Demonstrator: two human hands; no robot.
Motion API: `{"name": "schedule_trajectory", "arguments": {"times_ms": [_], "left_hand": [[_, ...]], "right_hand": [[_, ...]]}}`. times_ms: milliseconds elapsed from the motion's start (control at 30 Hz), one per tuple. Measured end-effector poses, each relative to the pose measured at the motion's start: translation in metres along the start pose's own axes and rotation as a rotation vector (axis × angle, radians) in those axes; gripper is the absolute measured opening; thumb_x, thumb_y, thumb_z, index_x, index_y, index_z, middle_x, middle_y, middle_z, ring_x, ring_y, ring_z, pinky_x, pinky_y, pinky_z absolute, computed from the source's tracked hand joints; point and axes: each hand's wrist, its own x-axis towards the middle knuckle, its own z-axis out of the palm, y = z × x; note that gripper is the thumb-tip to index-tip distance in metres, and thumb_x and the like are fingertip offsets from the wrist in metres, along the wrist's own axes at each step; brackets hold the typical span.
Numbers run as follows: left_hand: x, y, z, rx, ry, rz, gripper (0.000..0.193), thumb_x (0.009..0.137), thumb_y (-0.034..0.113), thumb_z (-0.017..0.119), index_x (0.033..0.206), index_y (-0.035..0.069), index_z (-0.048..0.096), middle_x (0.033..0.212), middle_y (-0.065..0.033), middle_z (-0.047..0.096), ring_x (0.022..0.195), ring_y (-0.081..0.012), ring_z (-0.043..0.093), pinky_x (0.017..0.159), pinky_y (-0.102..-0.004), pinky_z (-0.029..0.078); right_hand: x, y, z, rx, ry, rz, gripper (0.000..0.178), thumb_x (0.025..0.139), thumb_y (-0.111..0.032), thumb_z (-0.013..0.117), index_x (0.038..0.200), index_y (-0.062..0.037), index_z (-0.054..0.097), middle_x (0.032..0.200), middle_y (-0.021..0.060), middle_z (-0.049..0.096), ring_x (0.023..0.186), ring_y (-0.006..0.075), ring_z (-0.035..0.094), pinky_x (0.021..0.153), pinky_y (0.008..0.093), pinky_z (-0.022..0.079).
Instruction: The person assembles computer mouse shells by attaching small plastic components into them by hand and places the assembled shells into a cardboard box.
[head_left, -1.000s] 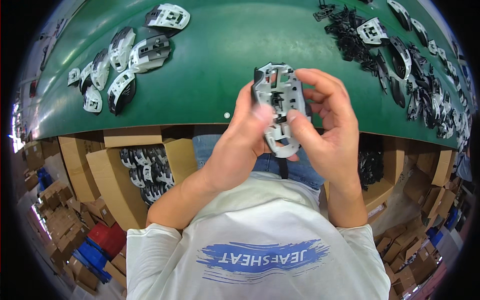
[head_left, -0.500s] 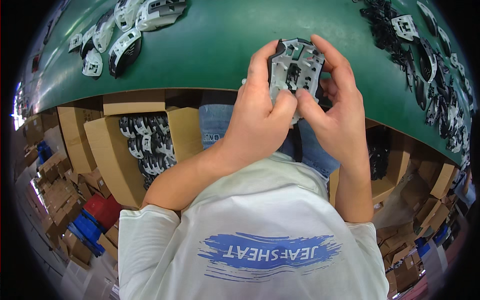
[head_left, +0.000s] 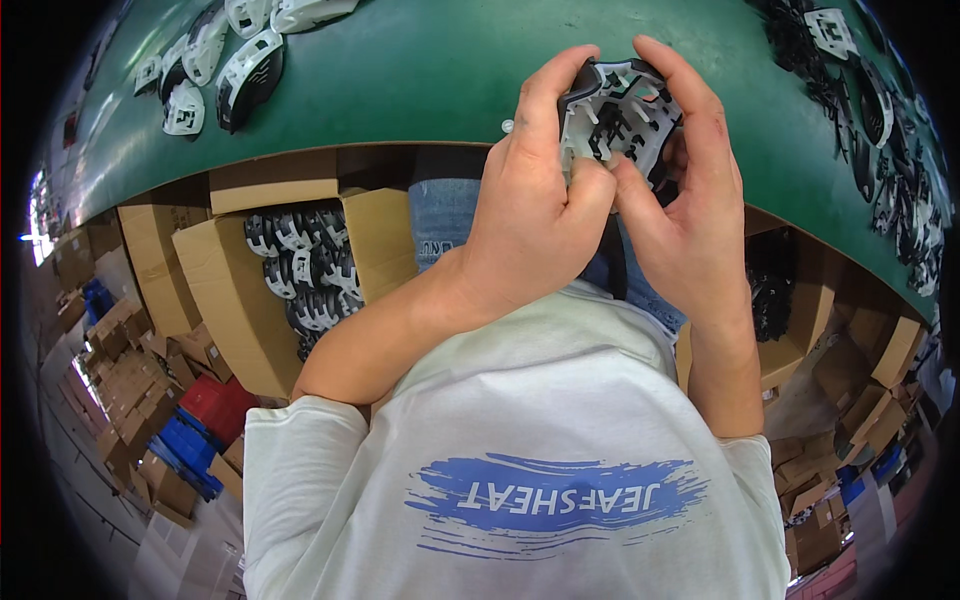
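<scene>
A white and black plastic shell (head_left: 632, 118), which looks like a computer mouse housing, is up in front of me near the table's edge, its hollow ribbed inside towards me. My left hand (head_left: 540, 200) is closed round its left side, and my right hand (head_left: 692, 190) round its right side. Both thumbs press at the shell's near end, close together. My fingers partly cover its sides, and its outer face is turned away from view.
The green table (head_left: 400, 90) bears several similar shells (head_left: 250, 78) at the far left. Black and white parts (head_left: 900, 200) lie piled along its right. Below the edge, an open carton (head_left: 225, 290) holds stacked shells, and another carton (head_left: 810, 310) has black parts.
Both hands have shifted slightly up and right in the picture with the shell. The shell has tilted, so its inside appears shorter. The whole view has shifted a little too.
</scene>
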Motion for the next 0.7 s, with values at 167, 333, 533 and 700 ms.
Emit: {"name": "schedule_trajectory", "arguments": {"times_ms": [167, 333, 533, 700], "left_hand": [[-0.001, 0.005, -0.009, -0.086, -0.145, -0.069, 0.069, 0.099, -0.001, 0.055, 0.162, -0.005, 0.027, 0.135, -0.0240, 0.064, 0.112, -0.0311, 0.071, 0.094, -0.0416, 0.058], [0.006, 0.055, -0.027, -0.578, -0.307, -0.480, 0.068, 0.114, 0.029, 0.054, 0.170, 0.004, 0.024, 0.153, -0.0119, 0.055, 0.136, -0.0179, 0.056, 0.108, -0.0361, 0.052], [0.003, 0.051, -0.019, -0.892, -0.205, -0.581, 0.074, 0.117, 0.057, 0.036, 0.170, 0.006, 0.026, 0.141, -0.0057, 0.059, 0.125, -0.0117, 0.059, 0.102, -0.0306, 0.052], [0.002, 0.057, -0.014, -0.984, -0.043, -0.541, 0.069, 0.119, 0.050, 0.031, 0.170, 0.004, 0.023, 0.151, -0.0082, 0.055, 0.132, -0.0141, 0.057, 0.109, -0.0315, 0.047]], "right_hand": [[-0.002, -0.007, -0.005, 0.025, 0.031, 0.053, 0.075, 0.086, 0.010, 0.065, 0.158, -0.0061, 0.052, 0.136, 0.0160, 0.063, 0.108, 0.0223, 0.069, 0.089, 0.0347, 0.058], [0.002, -0.034, -0.029, 0.533, -0.082, 0.299, 0.081, 0.088, 0.012, 0.060, 0.166, 0.0011, 0.038, 0.150, 0.0121, 0.056, 0.127, 0.0180, 0.063, 0.105, 0.0319, 0.053], [-0.001, -0.032, -0.028, 0.375, -0.099, 0.203, 0.082, 0.092, -0.001, 0.068, 0.167, 0.0036, 0.036, 0.146, 0.0131, 0.060, 0.130, 0.0186, 0.059, 0.112, 0.0344, 0.047], [-0.014, -0.049, -0.041, -0.004, 0.077, -0.101, 0.059, 0.098, -0.027, 0.075, 0.146, 0.0031, 0.061, 0.139, 0.0180, 0.067, 0.120, 0.0267, 0.065, 0.104, 0.0393, 0.052]]}}
